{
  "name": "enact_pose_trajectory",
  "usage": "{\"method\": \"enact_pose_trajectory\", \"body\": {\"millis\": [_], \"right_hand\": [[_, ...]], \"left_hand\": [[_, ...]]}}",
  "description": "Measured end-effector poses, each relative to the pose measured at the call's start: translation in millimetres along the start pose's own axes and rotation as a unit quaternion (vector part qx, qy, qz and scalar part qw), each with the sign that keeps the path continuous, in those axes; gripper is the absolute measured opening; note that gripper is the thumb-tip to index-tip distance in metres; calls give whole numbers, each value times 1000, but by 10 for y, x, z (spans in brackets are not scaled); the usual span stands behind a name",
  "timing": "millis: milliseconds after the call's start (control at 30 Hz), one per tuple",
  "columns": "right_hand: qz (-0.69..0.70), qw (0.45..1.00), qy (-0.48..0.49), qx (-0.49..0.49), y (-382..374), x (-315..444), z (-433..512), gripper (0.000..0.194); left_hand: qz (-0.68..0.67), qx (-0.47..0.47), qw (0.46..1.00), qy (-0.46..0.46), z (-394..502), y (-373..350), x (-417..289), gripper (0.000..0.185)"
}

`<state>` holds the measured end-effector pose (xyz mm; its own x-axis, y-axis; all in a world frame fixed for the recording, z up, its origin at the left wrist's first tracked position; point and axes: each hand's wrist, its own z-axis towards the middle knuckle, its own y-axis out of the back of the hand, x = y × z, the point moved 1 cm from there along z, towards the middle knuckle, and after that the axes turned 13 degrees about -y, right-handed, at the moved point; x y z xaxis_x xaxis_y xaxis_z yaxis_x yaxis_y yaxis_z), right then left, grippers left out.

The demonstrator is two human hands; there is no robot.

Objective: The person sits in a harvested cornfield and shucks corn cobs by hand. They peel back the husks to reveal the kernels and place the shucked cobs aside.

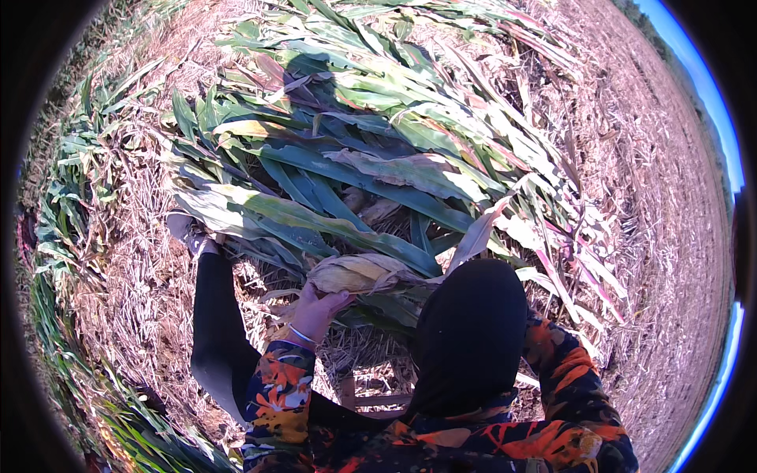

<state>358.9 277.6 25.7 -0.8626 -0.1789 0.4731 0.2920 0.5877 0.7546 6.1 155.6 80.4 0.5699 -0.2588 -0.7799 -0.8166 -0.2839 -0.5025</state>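
Note:
My left hand (320, 314), with a pale bracelet at the wrist, grips the thick end of a corn ear (362, 273) in dry, tan husk. The ear lies roughly level in front of me, its narrower end pointing right toward my bent knee (470, 331) in black cloth. A dry, purplish leaf (476, 236) rises near that narrow end. My right hand is out of sight behind the knee; only its patterned sleeve (571, 369) shows. Just beyond the ear, long green corn leaves (331, 222) lie across cut stalks.
A broad heap of cut corn plants (414, 112) spreads ahead, partly under my shadow. My other leg (219, 331) stretches to the left, its shoe (180, 224) against the leaves. Part of a wooden frame (378, 400) shows below me. Straw-covered ground (662, 236) extends right.

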Motion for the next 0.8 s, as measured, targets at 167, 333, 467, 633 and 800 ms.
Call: {"method": "enact_pose_trajectory", "body": {"millis": [167,333,467,633,800], "right_hand": [[-71,996,-9,-59,-38,-125,318,44],[-85,996,15,-32,109,-22,311,43],[-61,994,81,47,301,243,105,42],[-25,971,185,151,869,889,-156,42],[-110,973,117,167,1574,1972,-213,37]], "left_hand": [[126,-44,991,-12,-321,290,37,46],[16,-85,996,-39,-312,360,287,64],[-17,-87,996,-15,-196,451,413,66],[-56,-38,997,-45,-222,469,394,57],[-84,-17,995,-55,-228,409,339,53]]}}
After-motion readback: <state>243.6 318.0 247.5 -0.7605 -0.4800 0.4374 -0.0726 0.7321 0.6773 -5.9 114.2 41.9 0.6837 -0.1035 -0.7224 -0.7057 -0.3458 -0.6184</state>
